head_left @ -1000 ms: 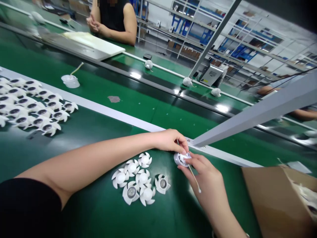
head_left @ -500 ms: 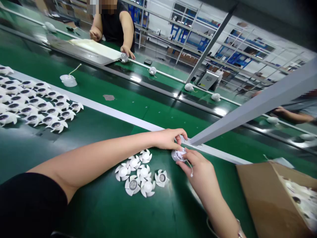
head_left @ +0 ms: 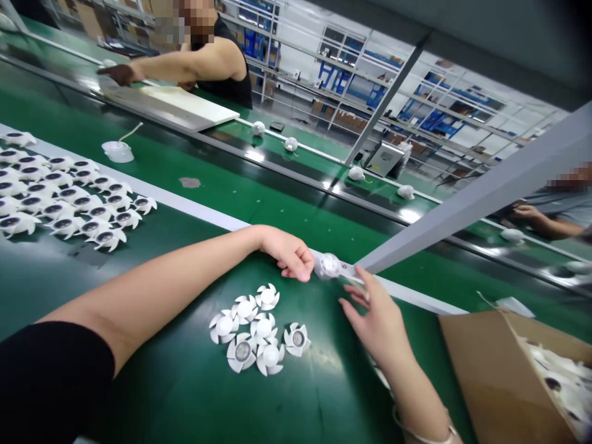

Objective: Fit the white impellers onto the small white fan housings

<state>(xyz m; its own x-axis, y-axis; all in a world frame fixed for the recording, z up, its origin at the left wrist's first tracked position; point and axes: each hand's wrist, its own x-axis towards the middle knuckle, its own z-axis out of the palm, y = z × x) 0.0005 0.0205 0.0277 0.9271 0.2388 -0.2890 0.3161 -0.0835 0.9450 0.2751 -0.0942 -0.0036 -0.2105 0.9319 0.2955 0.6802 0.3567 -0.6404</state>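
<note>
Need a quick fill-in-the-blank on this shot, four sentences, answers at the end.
The belt under the hands is ____.
Of the left hand and right hand, the ____ one is closer to the white round part.
The bracelet circles the ____ wrist.
The parts in the open cardboard box are ____.

Answers: green; left; right; white.

Seven finned white lamp housings [head_left: 263, 327]

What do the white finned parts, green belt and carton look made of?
The white finned part looks like moulded plastic: matte, even white, thin curved vanes. The green conveyor belt seems rubber or PVC, smooth with a soft sheen. The carton looks like plain brown cardboard, matte with folded flaps.
</note>
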